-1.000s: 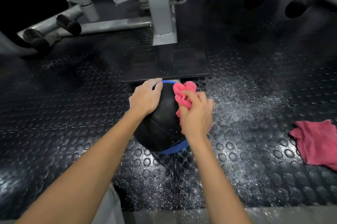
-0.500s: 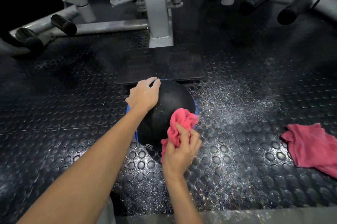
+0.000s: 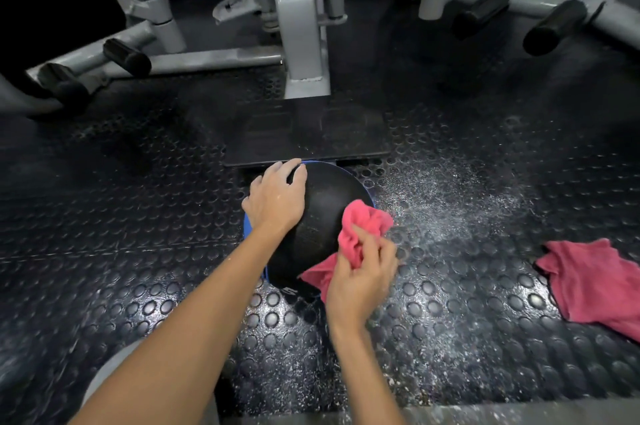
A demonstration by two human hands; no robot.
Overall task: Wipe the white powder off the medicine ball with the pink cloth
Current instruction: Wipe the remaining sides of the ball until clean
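Wiping looked close to finished on the side that faced the camera: the medicine ball (image 3: 318,213) showed a dark, matte black surface with no white patches I could make out, only a fine texture and a small pale marking low on its near face. Its underside and far side were hidden, so whether powder lay there could not be told. In my judgement those were what was left, and the ball would have to be turned to reach them.

The ball sat on the studded rubber floor (image 3: 138,251), just in front of a flat black plate (image 3: 304,133) at the foot of a grey machine frame (image 3: 301,26). A blue band (image 3: 246,227) showed at its left and top edges.

The right hand (image 3: 360,282) had its fingers and thumb curled round the bunched pink cloth (image 3: 362,227), pressing the wad against the ball's near right side, and a loose tail of the cloth hung lower against the ball. The left hand (image 3: 277,203) lay spread over the upper left of the ball, its fingers fairly straight and draped over the curve — steadying rather than gripping.

A scatter of white powder (image 3: 450,203) lay on the floor to the right of the ball — no part of the job as stated. A second cloth (image 3: 595,282), also pink, lay crumpled well apart on the right.
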